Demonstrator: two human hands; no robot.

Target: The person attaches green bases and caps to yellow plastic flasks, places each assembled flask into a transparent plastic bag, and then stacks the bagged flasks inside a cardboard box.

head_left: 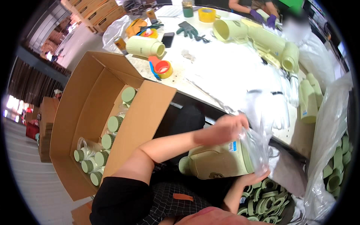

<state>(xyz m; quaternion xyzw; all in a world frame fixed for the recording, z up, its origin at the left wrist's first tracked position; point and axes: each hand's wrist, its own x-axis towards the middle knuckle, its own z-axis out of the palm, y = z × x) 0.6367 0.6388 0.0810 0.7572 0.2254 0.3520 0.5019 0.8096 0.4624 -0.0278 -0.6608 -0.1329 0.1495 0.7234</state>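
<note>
A pale green thermos jug [219,161] with a side handle and a blue-and-white sticker lies on its side across my lap. Its capped end points left. A clear plastic bag [255,148] hangs over the jug's right end. My left hand [228,129] pinches the bag's upper edge above the jug, its fingers closed. Lower down, my right hand [255,177] grips the bag's other edge, by the jug's lower right end. Part of the right hand's grip is hidden behind the film.
On my left stands an open cardboard box [84,97] with several green-capped jugs. The white table [178,80] ahead carries plastic sheets, tape dispensers and jugs. A bin of green rings [266,202] is at lower right. Across the table, a person in purple gloves [257,15] handles something pale.
</note>
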